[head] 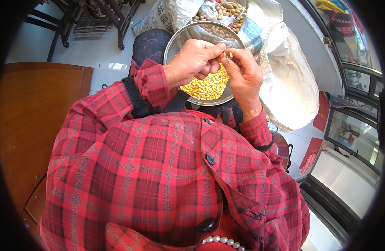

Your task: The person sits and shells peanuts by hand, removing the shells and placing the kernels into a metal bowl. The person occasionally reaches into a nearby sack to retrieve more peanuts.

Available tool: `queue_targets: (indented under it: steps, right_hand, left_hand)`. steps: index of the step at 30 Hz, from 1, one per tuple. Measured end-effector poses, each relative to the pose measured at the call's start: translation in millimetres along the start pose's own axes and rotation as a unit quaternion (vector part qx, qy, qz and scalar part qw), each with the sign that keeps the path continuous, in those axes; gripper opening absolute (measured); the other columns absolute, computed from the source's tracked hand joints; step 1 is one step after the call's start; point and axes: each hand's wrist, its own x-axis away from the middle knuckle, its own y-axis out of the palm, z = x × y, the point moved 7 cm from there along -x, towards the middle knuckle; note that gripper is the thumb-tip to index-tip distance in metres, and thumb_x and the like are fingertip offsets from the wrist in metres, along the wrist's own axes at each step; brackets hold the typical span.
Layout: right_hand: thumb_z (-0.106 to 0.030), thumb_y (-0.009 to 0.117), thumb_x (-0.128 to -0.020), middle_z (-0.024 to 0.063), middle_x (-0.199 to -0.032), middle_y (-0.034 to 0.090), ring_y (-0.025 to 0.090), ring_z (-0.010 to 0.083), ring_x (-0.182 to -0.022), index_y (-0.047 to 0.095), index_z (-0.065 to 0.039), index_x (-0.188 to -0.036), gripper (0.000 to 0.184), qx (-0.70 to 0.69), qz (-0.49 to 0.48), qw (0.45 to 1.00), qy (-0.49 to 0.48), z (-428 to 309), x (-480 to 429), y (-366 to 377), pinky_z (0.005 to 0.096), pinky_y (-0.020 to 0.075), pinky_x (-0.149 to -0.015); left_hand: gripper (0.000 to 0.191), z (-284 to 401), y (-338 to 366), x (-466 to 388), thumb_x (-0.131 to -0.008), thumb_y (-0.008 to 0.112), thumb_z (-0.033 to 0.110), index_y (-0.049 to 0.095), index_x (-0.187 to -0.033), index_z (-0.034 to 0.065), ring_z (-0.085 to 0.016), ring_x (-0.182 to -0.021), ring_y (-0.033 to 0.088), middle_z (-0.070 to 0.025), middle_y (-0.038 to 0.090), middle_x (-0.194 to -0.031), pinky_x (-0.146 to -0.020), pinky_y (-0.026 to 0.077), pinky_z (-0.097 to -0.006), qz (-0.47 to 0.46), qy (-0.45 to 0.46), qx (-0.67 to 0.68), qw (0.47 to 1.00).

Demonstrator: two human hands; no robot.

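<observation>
My left hand [195,61] and my right hand [245,73] meet above a round metal pan [183,35]. Between the fingertips is a small pale brown piece [229,56], which looks like a peanut or part of its shell. Fingers hide most of it. My right thumb and forefinger pinch it, and the left fingertips close in from the other side. Loose yellow corn kernels [206,87] lie in the near part of the pan, beneath my hands. The pan rests over my lap.
Just beyond the pan, an open woven sack [253,29] holds unshelled peanuts [228,8]. A printed sack [158,18] stands to its left, and a pale sack [288,84] spreads at right. A wooden panel [42,125] is at left, near a dark metal stand [109,18].
</observation>
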Motion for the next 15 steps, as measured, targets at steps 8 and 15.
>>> queue_targets:
  steps: [8, 15]
  right_hand:
    - [0.002, 0.068, -0.075, 0.0111, -0.081, 0.058, 0.061, 0.0238, -0.069, 0.062, 0.000, -0.093, 0.020, 0.062, 0.000, 0.996, -0.063, -13.4, -1.0, -0.8, 0.0312, 0.0492, -0.059]
    - [0.004, 0.069, -0.075, 0.0085, -0.082, 0.058, 0.057, 0.0173, -0.069, 0.062, 0.000, -0.093, 0.020, 0.166, 0.096, 0.976, -0.107, -26.9, -7.0, -50.0, 0.0278, 0.0465, -0.060]
  left_hand:
    - [0.036, -7.0, 3.8, -0.5, -0.099, 0.043, 0.037, 0.054, -0.087, 0.0045, -0.002, -0.043, 0.029, -0.0024, 0.053, -0.065, -0.038, 0.020, -0.0187, -0.045, -0.036, 0.047, 0.997]
    - [0.019, -18.9, -11.0, -3.7, -0.097, 0.046, 0.018, 0.054, -0.097, 0.0012, -0.002, -0.042, 0.029, -0.0019, 0.054, -0.070, -0.038, 0.023, -0.0183, 0.024, -0.092, -0.033, 0.995]
